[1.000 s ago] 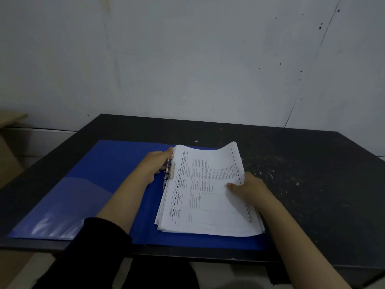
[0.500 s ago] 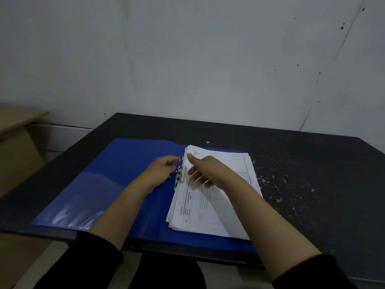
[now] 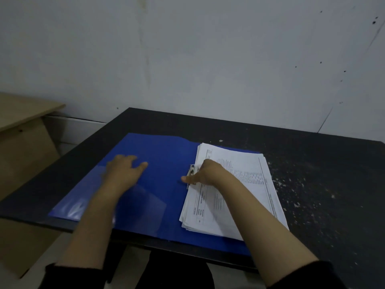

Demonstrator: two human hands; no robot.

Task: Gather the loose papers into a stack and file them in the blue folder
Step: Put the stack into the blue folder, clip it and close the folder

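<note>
Papers (image 3: 233, 190) lie stacked on the right half of the open folder (image 3: 166, 163), whose near edge runs just along the desk's (image 3: 312, 174) front edge. Nearest of all, two dark sleeves show at the bottom, with both bare forearms reaching across that edge. A clear pocket (image 3: 143, 207) covers the near part of the folder's left half, and the left forearm passes over it. The left hand (image 3: 123, 170) rests flat on that left half, fingers relaxed and spread, holding nothing. The right hand (image 3: 205, 173) rests at the stack's left margin, beside the metal clip (image 3: 191, 171) at the spine; its fingers are curled, thumb pointing left, but whether they grasp the clip or only press on it cannot be told.

Right of the stack the dark desk top is bare and speckled with pale flecks, with wide room out to its right side. Beyond the folder a strip of bare top runs back to the far edge, which sits against a pale wall (image 3: 208, 59) with small dark marks. Left of the desk, well apart, stands a tan wooden cabinet (image 3: 23, 130).
</note>
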